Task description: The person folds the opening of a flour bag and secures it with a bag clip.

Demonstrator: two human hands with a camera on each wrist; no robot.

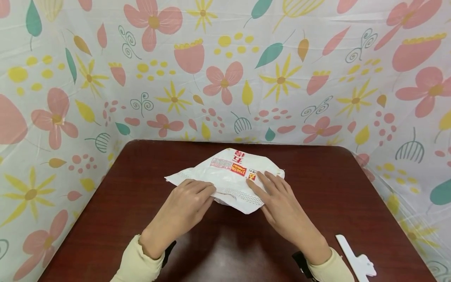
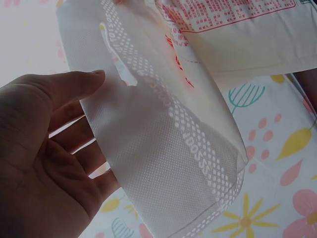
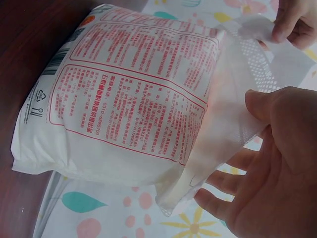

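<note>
A plump white flour bag (image 1: pixel 220 178) with red and yellow print sits tilted near the middle of the table. At its near left edge the left hand (image 1: pixel 192 199) pinches the flattened top flap (image 2: pixel 148 144), thumb on one face and fingers behind. A slit-like handle hole (image 2: pixel 119 57) shows just past that thumb. On the right part of the flap, the right hand (image 1: pixel 280 203) holds it between the thumb (image 3: pixel 260 106) and spread fingers. Small red text covers the bag's side panel (image 3: pixel 124 94) in the right wrist view.
A long white plastic clip (image 1: pixel 356 256) lies at the right front of the dark red-brown table (image 1: pixel 141 164). Flower-patterned cloth (image 1: pixel 225 47) hangs behind the table and along both sides.
</note>
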